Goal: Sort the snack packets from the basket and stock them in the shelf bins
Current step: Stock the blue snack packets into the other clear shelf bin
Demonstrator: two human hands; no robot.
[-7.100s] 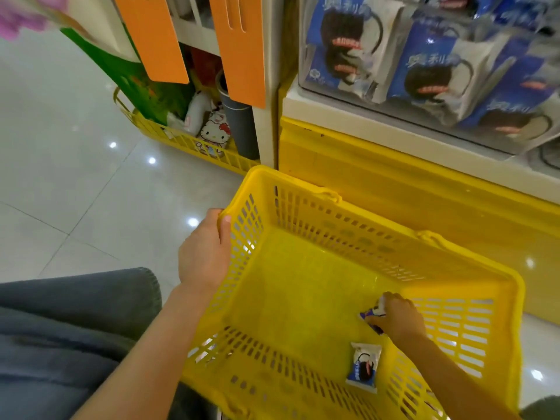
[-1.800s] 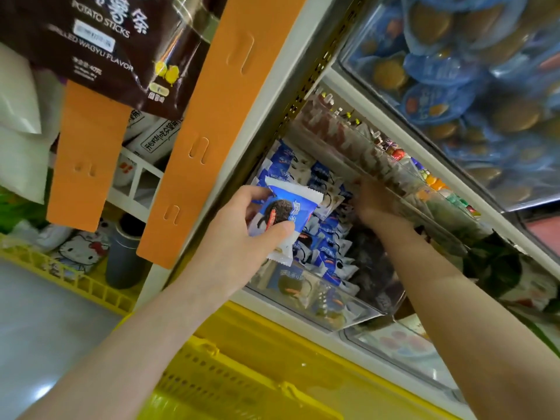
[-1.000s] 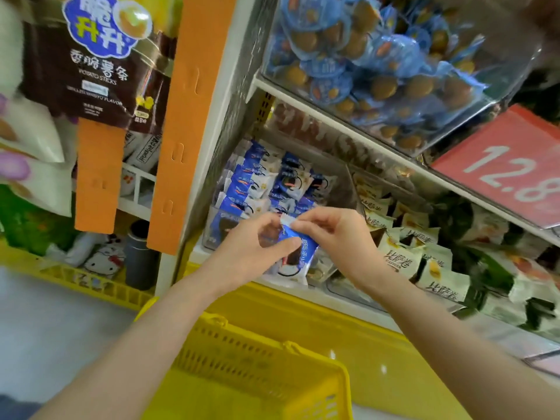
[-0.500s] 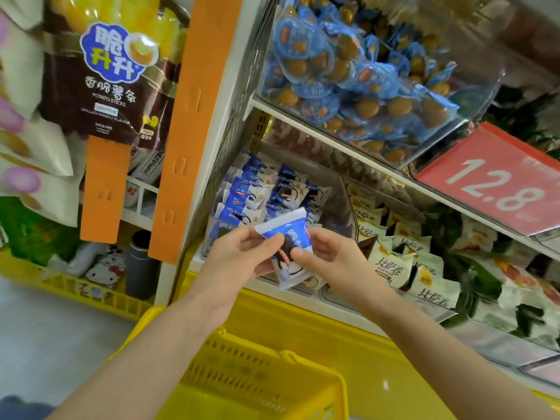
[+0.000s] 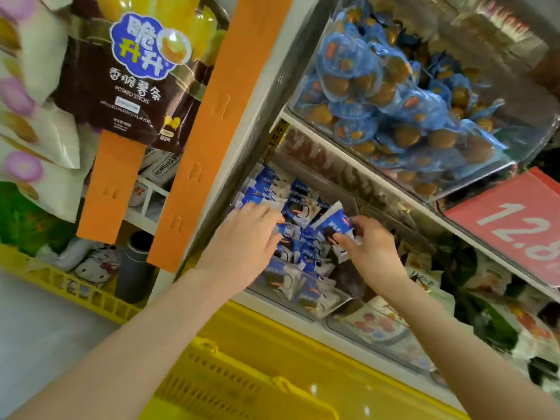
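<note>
Upper shelf [image 5: 333,145] overhangs the packet-crowded bin [image 5: 330,309]; its front is open.

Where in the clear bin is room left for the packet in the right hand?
Only the dark gap along the clear plastic bin's right wall, under the right hand pinching the blue-and-white snack packet, looks bare. Left, rear and front are crowded with stocked packets; the left hand rests there.

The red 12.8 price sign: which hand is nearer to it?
Right. The right hand, pinching a blue packet, is just left of the red price sign; the left hand is farther left, touching the shelved packets.
</note>
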